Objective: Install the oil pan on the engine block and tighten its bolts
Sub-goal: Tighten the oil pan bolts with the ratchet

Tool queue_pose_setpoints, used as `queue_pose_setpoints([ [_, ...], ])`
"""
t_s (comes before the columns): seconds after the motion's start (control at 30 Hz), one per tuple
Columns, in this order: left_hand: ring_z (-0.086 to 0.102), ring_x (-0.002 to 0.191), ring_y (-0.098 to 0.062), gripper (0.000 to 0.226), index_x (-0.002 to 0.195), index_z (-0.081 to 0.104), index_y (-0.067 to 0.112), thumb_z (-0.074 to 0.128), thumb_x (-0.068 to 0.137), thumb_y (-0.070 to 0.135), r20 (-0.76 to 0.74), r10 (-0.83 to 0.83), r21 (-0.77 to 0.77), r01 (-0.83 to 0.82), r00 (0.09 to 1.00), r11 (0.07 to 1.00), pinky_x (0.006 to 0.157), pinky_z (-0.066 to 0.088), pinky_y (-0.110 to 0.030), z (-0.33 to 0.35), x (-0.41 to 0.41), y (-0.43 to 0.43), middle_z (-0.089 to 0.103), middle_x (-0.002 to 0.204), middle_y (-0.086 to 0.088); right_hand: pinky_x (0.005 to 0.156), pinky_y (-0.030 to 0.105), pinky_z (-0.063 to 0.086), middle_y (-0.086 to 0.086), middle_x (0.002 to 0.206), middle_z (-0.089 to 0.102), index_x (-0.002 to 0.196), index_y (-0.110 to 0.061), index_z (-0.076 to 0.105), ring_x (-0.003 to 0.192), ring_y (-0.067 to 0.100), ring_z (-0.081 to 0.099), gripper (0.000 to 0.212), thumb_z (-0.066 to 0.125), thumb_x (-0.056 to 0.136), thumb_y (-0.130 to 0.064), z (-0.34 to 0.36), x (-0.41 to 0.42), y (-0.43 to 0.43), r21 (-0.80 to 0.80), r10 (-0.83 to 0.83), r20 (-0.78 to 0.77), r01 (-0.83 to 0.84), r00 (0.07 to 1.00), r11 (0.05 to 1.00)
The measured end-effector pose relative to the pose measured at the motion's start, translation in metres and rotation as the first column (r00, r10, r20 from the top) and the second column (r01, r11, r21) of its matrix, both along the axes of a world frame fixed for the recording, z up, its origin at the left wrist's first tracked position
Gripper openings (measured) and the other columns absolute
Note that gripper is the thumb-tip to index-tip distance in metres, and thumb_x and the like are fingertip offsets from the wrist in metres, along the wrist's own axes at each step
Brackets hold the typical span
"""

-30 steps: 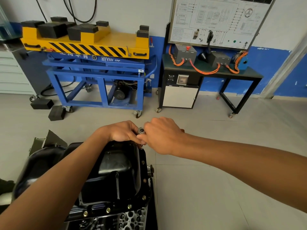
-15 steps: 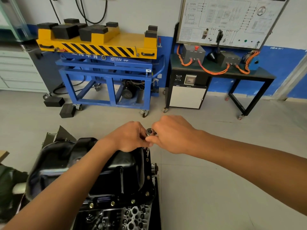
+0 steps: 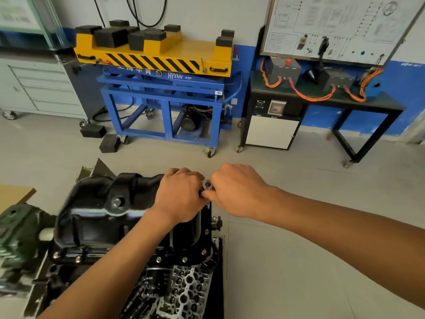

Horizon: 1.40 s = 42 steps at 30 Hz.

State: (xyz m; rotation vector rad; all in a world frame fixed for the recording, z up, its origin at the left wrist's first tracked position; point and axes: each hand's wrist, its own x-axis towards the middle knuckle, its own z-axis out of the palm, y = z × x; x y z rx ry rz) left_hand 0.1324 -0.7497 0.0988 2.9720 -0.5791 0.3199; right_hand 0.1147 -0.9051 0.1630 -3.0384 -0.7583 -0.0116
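Far left: green machine part (image 3: 16,226), blurred, just beside the oil pan.

Oil pan (image 3: 96,217): black, glossy; sits on top of the engine block (image 3: 184,284). Shows a row of bolts (image 3: 158,259) along the near rim and a plug (image 3: 117,202) in the side wall.

Left hand (image 3: 181,194): reaches across the pan to its far right corner; fingers curled, clamped on a small round metal tool (image 3: 207,185).

Right hand (image 3: 236,189): comes in from the right, thumb and fingers pinching the same tool (only the silver top shows between the two hands; cannot tell what sits under it).

Behind, well apart on the floor: grey drawers (image 3: 43,86), blue cart (image 3: 161,95) with yellow striped top, black table (image 3: 322,97) with orange cables, white board (image 3: 333,26) above it.
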Motion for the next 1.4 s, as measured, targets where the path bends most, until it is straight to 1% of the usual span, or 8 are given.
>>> queue_pose_setpoints([
  [0.17,0.057,0.125,-0.029,0.021,0.078,0.081,0.024,0.065,0.081,0.037,0.143,0.182,-0.215,-0.149,0.973,0.965,0.108,0.036,-0.053,-0.018,-0.032,-0.015,0.068,0.129,-0.003,0.047,0.029,0.022,-0.002,0.068,0.038,0.063,-0.025,0.033,0.056,0.013,0.036,0.046,0.053,0.097,-0.049,-0.004,-0.002,0.003,0.056,-0.076,-0.034,0.078,0.996,0.995],
  [0.4,0.049,0.132,-0.03,0.029,0.081,0.081,0.029,0.055,0.083,0.042,0.149,0.331,-0.307,-0.275,0.932,0.911,0.115,0.022,-0.052,-0.024,-0.034,-0.025,0.063,0.137,0.001,0.039,0.024,0.041,0.001,0.043,0.054,0.064,-0.012,0.052,0.035,0.016,0.06,0.041,0.059,0.096,-0.037,0.001,0.01,0.009,0.169,-0.068,-0.264,0.116,0.962,0.979],
  [0.5,0.047,0.131,-0.03,0.017,0.083,0.081,0.03,0.068,0.084,0.042,0.144,0.326,-0.285,-0.276,0.934,0.918,0.115,0.021,-0.053,-0.027,-0.032,-0.023,0.065,0.133,0.005,0.033,0.02,0.036,-0.001,0.034,0.052,0.066,-0.01,0.053,0.034,0.011,0.058,0.036,0.061,0.096,-0.029,0.008,0.016,0.007,0.023,0.017,-0.285,-0.011,0.958,1.0],
  [0.67,0.045,0.131,-0.027,0.028,0.086,0.081,0.035,0.061,0.09,0.054,0.131,0.337,-0.217,-0.305,0.932,0.927,0.114,0.021,-0.052,-0.025,-0.032,-0.024,0.068,0.123,0.013,0.044,0.028,0.025,0.003,0.066,0.05,0.079,-0.009,0.062,0.049,0.015,0.04,0.016,0.058,0.095,-0.012,0.02,0.023,0.005,-0.281,0.266,-0.092,-0.281,0.96,0.918],
  [0.83,0.048,0.129,-0.027,0.021,0.089,0.081,0.034,0.068,0.087,0.051,0.131,0.312,-0.177,-0.288,0.941,0.941,0.113,0.027,-0.054,-0.022,-0.035,-0.023,0.07,0.117,0.009,0.057,0.04,0.052,0.006,0.092,0.058,0.101,-0.013,0.063,0.073,0.026,0.059,0.019,0.048,0.094,-0.004,0.027,0.031,0.005,-0.482,0.573,-0.067,-0.529,0.817,0.698],
  [1.0,0.052,0.125,-0.029,0.02,0.087,0.081,0.033,0.071,0.085,0.05,0.167,0.295,-0.159,-0.27,0.941,0.95,0.111,0.03,-0.056,-0.022,-0.036,-0.024,0.072,0.114,0.007,0.056,0.04,0.051,0.005,0.085,0.057,0.1,-0.013,0.062,0.067,0.024,0.056,0.017,0.048,0.095,-0.006,0.029,0.037,0.003,-0.539,0.633,-0.052,-0.555,0.772,0.633],
  [1.17,0.055,0.121,-0.03,0.037,0.081,0.081,0.027,0.057,0.088,0.053,0.218,0.296,-0.175,-0.261,0.93,0.949,0.108,0.034,-0.058,-0.028,-0.035,-0.026,0.072,0.109,0.006,0.046,0.03,0.025,-0.002,0.063,0.043,0.08,-0.015,0.06,0.051,0.016,0.038,0.022,0.056,0.098,-0.027,0.023,0.03,0.0,-0.451,0.499,-0.047,-0.465,0.865,0.762],
  [1.4,0.052,0.128,-0.028,0.04,0.084,0.082,0.027,0.046,0.086,0.047,0.202,0.309,-0.197,-0.271,0.929,0.942,0.111,0.03,-0.056,-0.029,-0.033,-0.026,0.07,0.12,0.008,0.044,0.028,0.042,0.004,0.047,0.054,0.064,-0.011,0.05,0.043,0.021,0.062,0.036,0.055,0.096,-0.027,0.001,0.013,0.006,0.029,0.1,-0.243,-0.096,0.965,0.995],
])
